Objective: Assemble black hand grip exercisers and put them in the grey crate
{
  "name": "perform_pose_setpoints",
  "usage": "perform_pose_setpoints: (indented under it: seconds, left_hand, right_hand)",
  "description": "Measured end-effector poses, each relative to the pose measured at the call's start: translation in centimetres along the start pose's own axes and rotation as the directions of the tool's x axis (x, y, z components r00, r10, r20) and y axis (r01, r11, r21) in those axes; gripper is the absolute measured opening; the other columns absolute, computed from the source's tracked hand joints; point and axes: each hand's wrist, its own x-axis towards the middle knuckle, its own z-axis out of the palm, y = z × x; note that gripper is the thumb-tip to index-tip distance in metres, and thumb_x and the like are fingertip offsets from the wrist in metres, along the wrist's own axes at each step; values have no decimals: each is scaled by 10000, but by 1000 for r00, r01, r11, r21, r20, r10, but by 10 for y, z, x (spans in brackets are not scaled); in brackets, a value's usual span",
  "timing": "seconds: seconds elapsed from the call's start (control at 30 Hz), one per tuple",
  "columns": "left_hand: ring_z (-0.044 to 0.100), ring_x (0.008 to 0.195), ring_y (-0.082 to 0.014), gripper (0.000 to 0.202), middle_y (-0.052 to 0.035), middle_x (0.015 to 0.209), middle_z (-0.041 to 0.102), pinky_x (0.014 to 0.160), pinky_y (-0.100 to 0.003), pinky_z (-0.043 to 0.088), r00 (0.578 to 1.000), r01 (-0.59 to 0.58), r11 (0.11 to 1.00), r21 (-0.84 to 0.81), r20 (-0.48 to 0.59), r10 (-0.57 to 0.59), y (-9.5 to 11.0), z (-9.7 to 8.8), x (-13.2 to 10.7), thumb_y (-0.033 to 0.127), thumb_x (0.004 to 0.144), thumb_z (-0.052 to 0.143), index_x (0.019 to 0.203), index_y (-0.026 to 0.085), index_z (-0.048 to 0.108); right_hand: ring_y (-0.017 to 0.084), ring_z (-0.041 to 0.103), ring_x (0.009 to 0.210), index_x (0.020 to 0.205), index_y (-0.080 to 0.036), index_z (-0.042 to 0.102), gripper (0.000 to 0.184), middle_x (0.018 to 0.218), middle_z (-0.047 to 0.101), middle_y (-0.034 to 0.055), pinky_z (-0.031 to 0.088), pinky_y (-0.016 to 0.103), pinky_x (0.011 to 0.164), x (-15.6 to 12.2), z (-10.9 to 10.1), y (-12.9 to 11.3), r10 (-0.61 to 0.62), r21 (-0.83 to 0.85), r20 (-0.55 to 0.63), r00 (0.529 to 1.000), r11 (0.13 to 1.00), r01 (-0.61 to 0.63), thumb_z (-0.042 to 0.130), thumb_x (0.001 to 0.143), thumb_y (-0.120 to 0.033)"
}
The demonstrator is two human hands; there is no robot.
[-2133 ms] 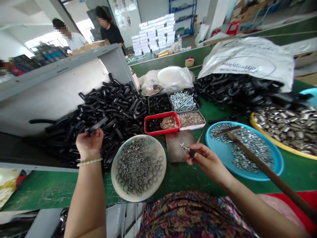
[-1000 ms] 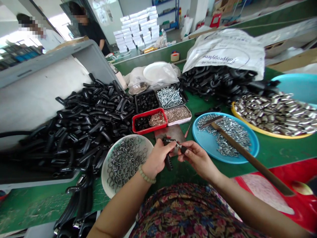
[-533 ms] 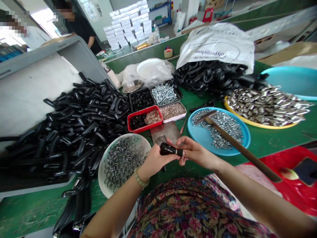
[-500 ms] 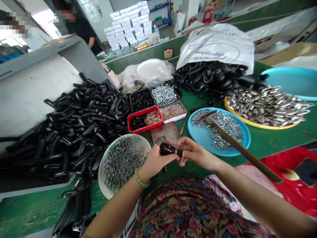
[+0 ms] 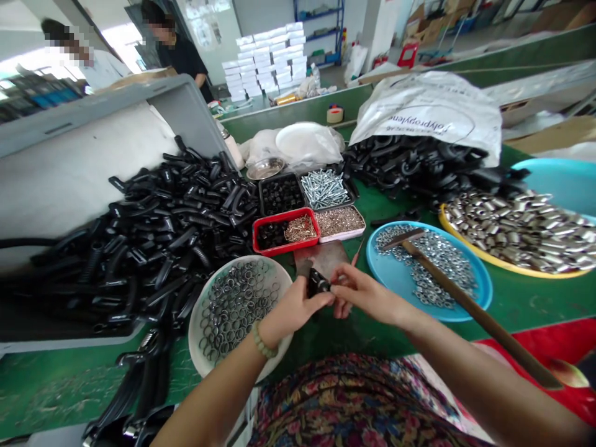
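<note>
Both hands meet near the front of the table, the left hand [image 5: 291,304] closed around a small black plastic piece [image 5: 317,283] and the right hand [image 5: 365,298] pinching its right end; fingers hide much of it, so its exact shape is hard to tell. It is held just in front of a scuffed metal plate [image 5: 321,257]. To the left sit a white bowl [image 5: 194,335] of metal rings [image 5: 237,310] and a big heap of black handles [image 5: 172,248]. To the right, a wooden-handled hammer [image 5: 479,323] lies across a blue plate [image 5: 447,318] of nuts [image 5: 431,267]
</note>
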Motion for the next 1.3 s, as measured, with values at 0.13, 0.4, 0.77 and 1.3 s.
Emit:
perform_pose_setpoints:
  seconds: [0.13,0.4,0.77,1.3]
  left_hand:
    - [519,1076,-262,308,-149,1108,593,981,-419,378,982,-177,847,501,33,185,-8,-10,25,288,896,424,1119,136,571]
    - [447,1194,-258,555,-139,1342,496,1145,-483,115,897,-408,426,807,267,353,-38,23,50,272,818,557,1335,122,424]
    - [472,1111,-289,474,-109,1197,577,1025,-497,279,966,-197,599,777,48,255,-34,21,49,247,740,590,1208,199,532]
    - [456,1097,-285,481,-116,1118,563,960,-432,309,973,-119,605,787,-27,227,-38,25,47,325,706,596,1143,152,494]
  right_hand:
    - [184,626,876,955,-149,567,190,953,642,89,484,311,785,78,-27,-29,-310,-846,-55,949,519,120,443,923,-289]
    - [305,552,1037,901,-79,669,159,995,653,195,398,383,872,187,-18,-33,-194,-987,160,968,-32,157,541,828,-138]
    - [229,559,1022,1054,-71,594,237,1065,639,172,372,327,888,186,-34,-26,-247,-986,123,961,83,148,424,932,-183]
    - [146,616,731,824,-173,618,160,787,667,31,450,236,649,58,-49,21,-199,-918,-59,978,397,26,489,904,-223]
